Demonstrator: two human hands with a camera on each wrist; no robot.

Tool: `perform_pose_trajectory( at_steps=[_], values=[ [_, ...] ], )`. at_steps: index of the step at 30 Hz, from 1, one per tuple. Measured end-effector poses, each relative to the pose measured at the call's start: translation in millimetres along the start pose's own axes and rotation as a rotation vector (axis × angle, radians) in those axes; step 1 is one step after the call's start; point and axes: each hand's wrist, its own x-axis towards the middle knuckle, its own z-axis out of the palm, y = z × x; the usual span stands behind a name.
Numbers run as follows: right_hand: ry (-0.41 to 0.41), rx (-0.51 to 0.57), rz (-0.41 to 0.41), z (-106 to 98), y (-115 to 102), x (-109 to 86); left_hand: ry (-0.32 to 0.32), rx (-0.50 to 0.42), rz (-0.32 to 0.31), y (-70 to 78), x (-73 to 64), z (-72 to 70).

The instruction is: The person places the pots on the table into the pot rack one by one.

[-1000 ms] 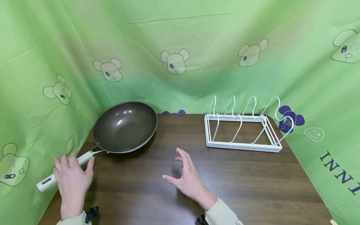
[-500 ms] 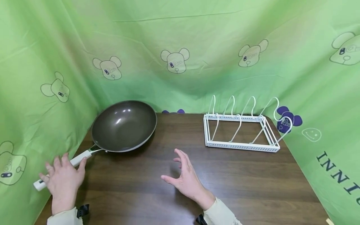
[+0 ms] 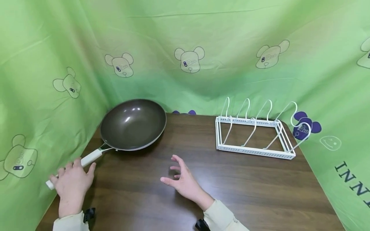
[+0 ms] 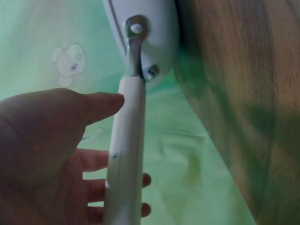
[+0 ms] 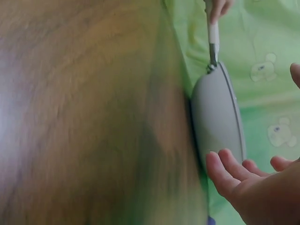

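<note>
A dark-coated frying pan [image 3: 134, 126] with a pale outside and a white handle [image 3: 92, 158] rests at the back left of the wooden table. My left hand [image 3: 72, 179] lies over the handle. In the left wrist view the thumb meets one side of the handle [image 4: 126, 140] and the fingers pass behind it, their tips showing beyond. My right hand [image 3: 183, 183] hovers over the middle of the table, thumb and fingers apart, holding nothing. Seen from the right wrist, its fingers [image 5: 225, 176] overlap the pan's outer wall [image 5: 213, 112].
At the back right stands a white rack [image 3: 255, 153] with several upright wire loops. A green printed cloth [image 3: 188, 29] hangs behind and along both sides of the wooden table [image 3: 138, 192].
The left hand's fingers have drawn in closer over the handle. The right hand has shifted left, towards the pan. Pan and rack stay in place while the head view has turned slightly.
</note>
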Motion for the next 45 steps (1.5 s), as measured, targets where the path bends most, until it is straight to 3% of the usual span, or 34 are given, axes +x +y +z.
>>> perform_pose_trajectory(
  at_steps=[7,14,17,20,25,31,37,41,45],
  values=[
    [-0.068,0.058,0.011,13,3,10.1,-0.046,-0.033,0.073,3.5,-13.4,-9.1],
    [-0.074,0.079,-0.004,17,1,22.0,-0.3,-0.128,0.109,0.5,-15.2,-24.9],
    [-0.076,0.087,-0.005,18,1,25.7,-0.354,-0.18,0.148,3.0,-18.2,-24.6],
    [-0.069,0.106,0.003,18,0,27.8,-0.417,-0.324,0.145,6.4,-22.7,-20.0],
    [-0.044,0.13,0.021,15,-2,29.4,-0.565,-0.664,0.044,13.4,-29.8,-10.5],
    [-0.037,0.137,0.042,13,-3,31.8,-0.671,-0.923,-0.061,26.9,-36.1,3.2],
    [-0.041,0.106,0.068,15,-3,37.3,-0.696,-1.206,-0.196,44.8,-48.7,16.3],
    [-0.048,0.085,0.093,20,-1,43.4,-0.68,-1.389,-0.264,58.3,-57.8,25.9],
    [-0.07,0.16,0.13,29,0,50.3,-0.641,-1.552,-0.346,74.6,-67.2,38.7]
  ],
)
